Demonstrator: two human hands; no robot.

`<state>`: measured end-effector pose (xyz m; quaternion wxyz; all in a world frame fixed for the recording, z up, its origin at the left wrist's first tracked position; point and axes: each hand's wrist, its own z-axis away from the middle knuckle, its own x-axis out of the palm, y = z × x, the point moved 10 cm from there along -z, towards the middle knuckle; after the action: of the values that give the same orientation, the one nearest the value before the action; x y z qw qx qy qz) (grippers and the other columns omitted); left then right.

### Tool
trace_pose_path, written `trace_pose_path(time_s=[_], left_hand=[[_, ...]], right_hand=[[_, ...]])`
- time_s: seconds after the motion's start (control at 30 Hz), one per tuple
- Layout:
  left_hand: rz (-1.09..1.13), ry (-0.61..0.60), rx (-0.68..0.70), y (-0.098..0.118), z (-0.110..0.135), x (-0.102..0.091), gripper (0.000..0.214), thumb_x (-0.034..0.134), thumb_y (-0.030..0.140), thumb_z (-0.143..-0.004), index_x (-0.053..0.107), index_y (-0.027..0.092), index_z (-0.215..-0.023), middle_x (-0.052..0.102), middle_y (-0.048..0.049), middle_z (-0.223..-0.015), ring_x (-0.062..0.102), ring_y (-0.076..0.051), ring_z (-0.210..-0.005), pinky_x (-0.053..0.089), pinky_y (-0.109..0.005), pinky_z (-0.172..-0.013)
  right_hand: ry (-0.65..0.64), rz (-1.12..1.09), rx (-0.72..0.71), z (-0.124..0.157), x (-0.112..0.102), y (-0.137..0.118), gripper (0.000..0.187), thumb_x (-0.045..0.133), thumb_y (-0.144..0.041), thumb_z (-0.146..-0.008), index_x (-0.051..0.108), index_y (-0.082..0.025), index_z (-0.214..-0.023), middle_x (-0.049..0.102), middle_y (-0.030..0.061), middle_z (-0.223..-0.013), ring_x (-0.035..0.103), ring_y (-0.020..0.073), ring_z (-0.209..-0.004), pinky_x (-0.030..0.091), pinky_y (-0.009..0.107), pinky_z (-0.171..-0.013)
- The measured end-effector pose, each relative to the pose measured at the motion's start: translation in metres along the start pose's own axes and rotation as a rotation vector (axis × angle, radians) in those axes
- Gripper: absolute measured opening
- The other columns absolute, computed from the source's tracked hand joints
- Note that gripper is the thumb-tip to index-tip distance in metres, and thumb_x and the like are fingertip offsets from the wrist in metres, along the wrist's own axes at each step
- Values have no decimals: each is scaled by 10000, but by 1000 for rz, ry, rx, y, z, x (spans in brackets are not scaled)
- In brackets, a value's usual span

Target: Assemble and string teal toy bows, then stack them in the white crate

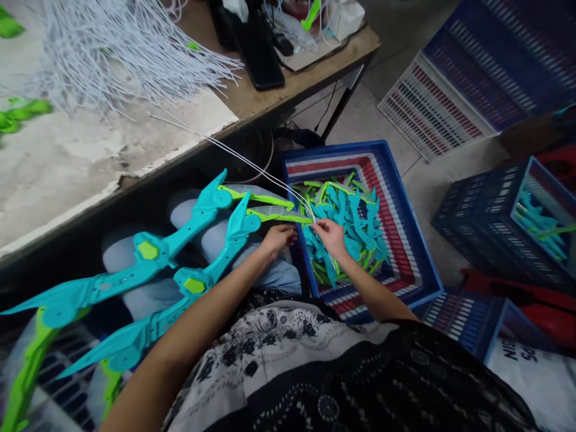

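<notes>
Two teal toy bows, a nearer one (234,237) and a farther one (182,237), lie side by side across my lap, each with bright green end limbs. My right hand (330,236) pinches white cords (256,167) by the tip of the nearer bow's green limb (281,216). From there the cords stretch back to the table edge. Just below that limb is my left hand (278,239), its fingers curled closed; whatever they grip is hidden.
A blue crate (407,234) with many teal and green pieces stands beyond my hands. On the table (99,159) lie a heap of white cords (135,54) and a black phone (261,60). More crates (481,222) stand at right.
</notes>
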<state>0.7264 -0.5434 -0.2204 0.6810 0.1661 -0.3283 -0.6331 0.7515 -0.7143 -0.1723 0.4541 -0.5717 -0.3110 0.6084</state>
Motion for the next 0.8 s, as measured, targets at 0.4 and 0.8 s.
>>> trace_pose_path(time_s=[0.4,0.8], left_hand=[[80,-157,-39,-9,-29,35,54,671,135,-754,654,86,-766,660,-50,-638,614,-100,-577,508,-220,-614],[-176,-129,73,10,34,5,282,654,342,-761,515,150,-608,563,5,-501,440,-72,-410,306,-190,-408]], right_hand=[[-13,95,-138,0,5,1,230,605,-391,-752,707,-190,-796,681,33,-766,592,150,-682,470,279,-669],[-28,-319,193,-6,17,25,257,676,-410,-633,574,-195,-728,545,-54,-557,463,82,-493,370,218,-503]])
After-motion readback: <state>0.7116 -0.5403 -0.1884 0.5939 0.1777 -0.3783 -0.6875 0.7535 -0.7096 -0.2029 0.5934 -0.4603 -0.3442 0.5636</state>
